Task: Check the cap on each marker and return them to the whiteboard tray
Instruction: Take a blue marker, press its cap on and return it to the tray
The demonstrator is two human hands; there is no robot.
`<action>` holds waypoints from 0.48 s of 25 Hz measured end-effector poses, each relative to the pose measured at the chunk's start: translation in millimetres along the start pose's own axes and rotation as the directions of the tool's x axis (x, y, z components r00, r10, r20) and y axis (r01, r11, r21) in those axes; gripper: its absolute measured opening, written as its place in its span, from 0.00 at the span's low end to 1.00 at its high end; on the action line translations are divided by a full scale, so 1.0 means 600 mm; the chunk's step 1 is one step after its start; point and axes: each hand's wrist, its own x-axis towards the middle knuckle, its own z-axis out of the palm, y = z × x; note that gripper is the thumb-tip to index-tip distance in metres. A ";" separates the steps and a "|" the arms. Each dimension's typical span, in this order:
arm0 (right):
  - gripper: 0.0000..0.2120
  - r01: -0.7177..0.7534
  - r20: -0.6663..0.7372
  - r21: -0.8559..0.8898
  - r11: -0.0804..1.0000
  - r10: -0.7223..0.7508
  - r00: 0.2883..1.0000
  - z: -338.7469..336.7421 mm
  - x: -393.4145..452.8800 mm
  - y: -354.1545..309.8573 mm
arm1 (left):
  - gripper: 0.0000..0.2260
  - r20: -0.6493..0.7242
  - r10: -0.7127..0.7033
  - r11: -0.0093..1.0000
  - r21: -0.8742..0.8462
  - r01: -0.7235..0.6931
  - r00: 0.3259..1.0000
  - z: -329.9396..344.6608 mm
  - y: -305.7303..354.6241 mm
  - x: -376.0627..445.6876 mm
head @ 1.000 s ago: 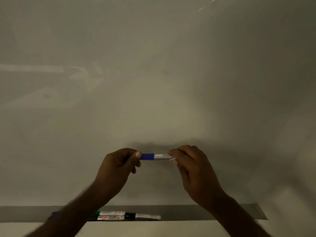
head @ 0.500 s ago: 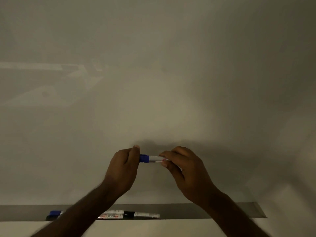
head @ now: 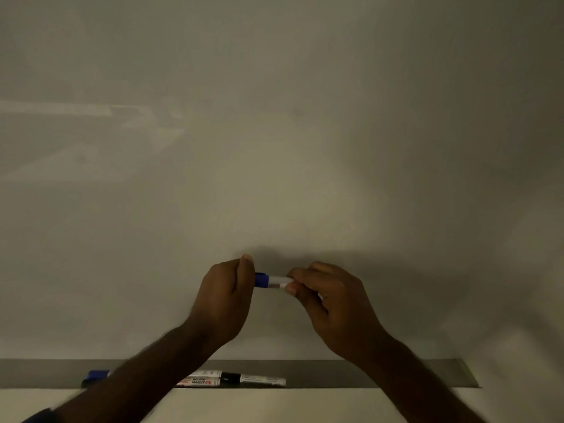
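Note:
I hold a blue-capped marker (head: 270, 281) level in front of the whiteboard. My left hand (head: 226, 297) is closed around its blue cap end, and my right hand (head: 331, 303) grips the white barrel. Only a short stretch of cap and barrel shows between the two hands. Below, the grey whiteboard tray (head: 381, 374) holds a marker with a black cap (head: 254, 378), a white marker with red print (head: 200, 382) and a blue-capped marker (head: 97, 374), all lying flat and partly hidden by my left forearm.
The whiteboard (head: 274, 148) fills almost the whole view, with faint light reflections at the left. The tray's right part holds nothing. A pale surface (head: 274, 404) lies below the tray.
My hands have come closer together along the marker, so less of the cap and barrel shows between them. My left thumb now points up over the cap.

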 end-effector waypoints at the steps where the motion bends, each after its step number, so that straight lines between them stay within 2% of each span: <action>1: 0.10 0.003 0.025 -0.016 1.000 -0.003 1.000 0.000 0.002 0.004 | 0.22 0.021 -0.013 1.000 -0.011 0.013 1.000 0.003 -0.008 -0.003; 4: 0.11 -0.007 0.096 -0.011 1.000 0.008 0.995 0.011 0.000 0.025 | 0.21 0.128 -0.005 1.000 0.010 0.004 0.992 0.004 -0.033 -0.008; 7: 0.09 -0.100 0.138 0.104 0.990 0.085 0.987 0.050 -0.023 0.058 | 0.20 0.205 0.029 0.992 0.117 -0.054 0.978 -0.001 -0.058 -0.006; 9: 0.11 -0.179 0.183 0.152 0.972 0.150 0.972 0.085 -0.048 0.078 | 0.19 0.215 0.014 0.983 0.174 -0.053 0.977 0.001 -0.087 -0.014; 12: 0.12 -0.254 0.218 0.134 0.958 0.222 0.950 0.133 -0.088 0.104 | 0.14 0.176 -0.049 0.976 0.218 0.010 0.983 0.010 -0.152 -0.047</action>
